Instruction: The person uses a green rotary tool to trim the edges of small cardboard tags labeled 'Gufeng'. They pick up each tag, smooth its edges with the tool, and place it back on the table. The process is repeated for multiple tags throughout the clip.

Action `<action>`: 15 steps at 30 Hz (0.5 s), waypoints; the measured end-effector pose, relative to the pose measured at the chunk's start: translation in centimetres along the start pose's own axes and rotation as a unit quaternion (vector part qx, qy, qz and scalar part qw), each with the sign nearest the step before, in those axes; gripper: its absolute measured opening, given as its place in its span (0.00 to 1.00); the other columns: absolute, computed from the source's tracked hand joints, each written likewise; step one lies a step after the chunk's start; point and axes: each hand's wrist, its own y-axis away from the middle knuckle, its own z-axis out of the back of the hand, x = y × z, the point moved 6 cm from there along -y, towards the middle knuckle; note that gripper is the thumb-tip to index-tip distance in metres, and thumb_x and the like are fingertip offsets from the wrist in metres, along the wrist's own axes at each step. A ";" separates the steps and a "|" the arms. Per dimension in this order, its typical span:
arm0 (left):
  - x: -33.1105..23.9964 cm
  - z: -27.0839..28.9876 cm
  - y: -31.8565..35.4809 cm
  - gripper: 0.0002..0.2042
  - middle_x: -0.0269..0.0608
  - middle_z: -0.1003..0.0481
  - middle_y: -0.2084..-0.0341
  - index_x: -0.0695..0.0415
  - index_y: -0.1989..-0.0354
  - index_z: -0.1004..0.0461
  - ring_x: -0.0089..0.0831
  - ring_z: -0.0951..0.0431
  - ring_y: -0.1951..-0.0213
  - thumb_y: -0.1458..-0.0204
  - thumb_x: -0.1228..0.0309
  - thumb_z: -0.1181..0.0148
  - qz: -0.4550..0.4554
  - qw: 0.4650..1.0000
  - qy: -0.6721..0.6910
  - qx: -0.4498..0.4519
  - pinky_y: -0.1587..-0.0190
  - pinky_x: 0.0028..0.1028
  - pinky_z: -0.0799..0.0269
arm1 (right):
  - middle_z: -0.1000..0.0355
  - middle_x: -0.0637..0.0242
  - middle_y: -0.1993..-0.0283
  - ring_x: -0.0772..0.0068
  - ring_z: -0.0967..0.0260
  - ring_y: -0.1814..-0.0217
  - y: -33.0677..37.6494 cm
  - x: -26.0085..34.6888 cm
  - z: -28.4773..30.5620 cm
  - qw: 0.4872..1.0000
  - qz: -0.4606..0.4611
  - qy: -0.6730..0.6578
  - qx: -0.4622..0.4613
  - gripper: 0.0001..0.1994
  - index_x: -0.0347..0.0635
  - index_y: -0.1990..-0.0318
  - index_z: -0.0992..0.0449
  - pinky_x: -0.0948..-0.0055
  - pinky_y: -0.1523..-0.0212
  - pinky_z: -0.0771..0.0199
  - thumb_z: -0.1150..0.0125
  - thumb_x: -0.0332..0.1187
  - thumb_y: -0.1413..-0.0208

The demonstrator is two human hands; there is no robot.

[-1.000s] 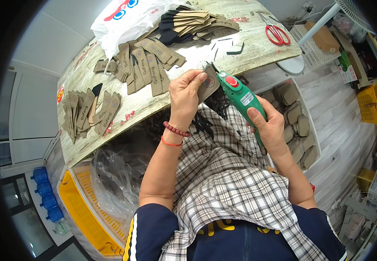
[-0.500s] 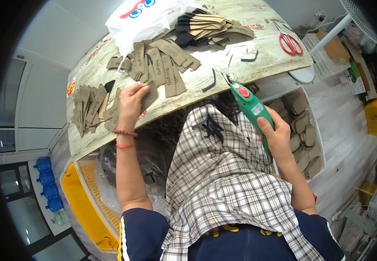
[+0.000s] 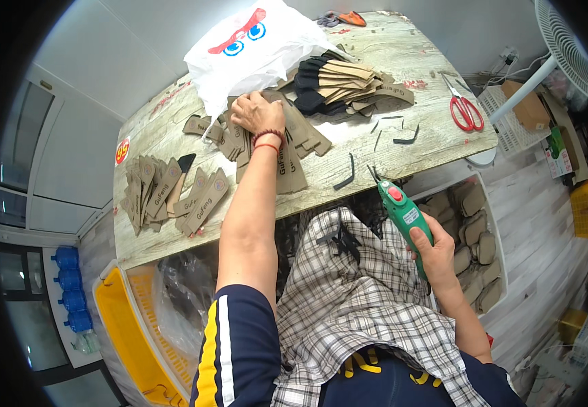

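My left hand (image 3: 258, 112) is stretched out over a pile of khaki fabric strips (image 3: 292, 178) with dark printing. Its fingers are bent and close on a strip at the top of the pile, beside the white plastic bag; the fingertips are partly hidden. In my right hand (image 3: 435, 249) is a pair of green electric scissors (image 3: 402, 211) with a red button, its two pointed blades just off the table's front edge. A smaller group of khaki strips (image 3: 153, 186) lies at the left, and two loose strips (image 3: 207, 202) lie beside it.
On the wooden table (image 3: 348, 146) are a white plastic bag (image 3: 239, 51), a stack of black-and-tan pieces (image 3: 338, 81), red-handled scissors (image 3: 467, 114) and black trimmings (image 3: 345, 173). Below stand a bin of khaki pieces (image 3: 473, 237) and a yellow basket (image 3: 131, 325). Black scraps lie on my checked apron (image 3: 341, 298).
My left hand has set a strip down by the left group and moved away and right to the larger pile. The right hand still holds the electric scissors. The view has shifted slightly.
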 end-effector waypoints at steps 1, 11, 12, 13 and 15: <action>-0.1 -0.4 0.2 0.16 0.42 0.26 0.58 0.53 0.64 0.21 0.39 0.37 0.44 0.61 0.60 0.31 0.002 0.999 0.049 0.008 0.42 0.43 0.49 | 0.28 0.70 0.69 0.86 0.36 0.75 -0.1 0.1 0.0 1.000 0.002 0.001 0.000 0.23 0.35 0.46 0.29 0.82 0.78 0.34 0.39 0.42 0.43; -5.9 9.1 6.3 0.03 0.34 0.23 0.76 0.61 0.72 0.25 0.18 0.27 0.76 0.47 0.78 0.39 0.158 0.670 0.720 0.091 0.72 0.18 0.30 | 0.32 0.74 0.74 0.88 0.42 0.77 -1.2 4.2 -0.7 0.996 0.084 -0.008 -0.035 0.23 0.36 0.46 0.29 0.82 0.76 0.39 0.38 0.42 0.43; -6.3 9.6 8.0 0.03 0.35 0.23 0.75 0.60 0.71 0.26 0.21 0.24 0.76 0.47 0.77 0.39 0.155 0.655 0.729 0.127 0.72 0.21 0.27 | 0.32 0.74 0.74 0.88 0.42 0.77 -1.1 4.5 -0.6 0.995 0.087 -0.012 -0.040 0.23 0.36 0.46 0.29 0.82 0.76 0.39 0.38 0.43 0.43; -6.7 9.5 9.6 0.03 0.36 0.22 0.74 0.59 0.71 0.26 0.21 0.24 0.76 0.47 0.77 0.39 0.174 0.624 0.746 0.155 0.72 0.21 0.27 | 0.29 0.71 0.71 0.86 0.38 0.74 -0.9 4.5 -0.3 0.995 0.092 0.002 -0.040 0.24 0.35 0.46 0.28 0.81 0.72 0.34 0.37 0.43 0.44; -7.4 9.0 12.6 0.02 0.36 0.21 0.74 0.58 0.71 0.25 0.22 0.23 0.76 0.47 0.77 0.38 0.196 0.580 0.767 0.191 0.73 0.21 0.27 | 0.27 0.69 0.69 0.85 0.36 0.71 -0.5 3.9 0.1 0.994 0.100 0.024 -0.047 0.24 0.35 0.46 0.28 0.80 0.69 0.32 0.37 0.43 0.44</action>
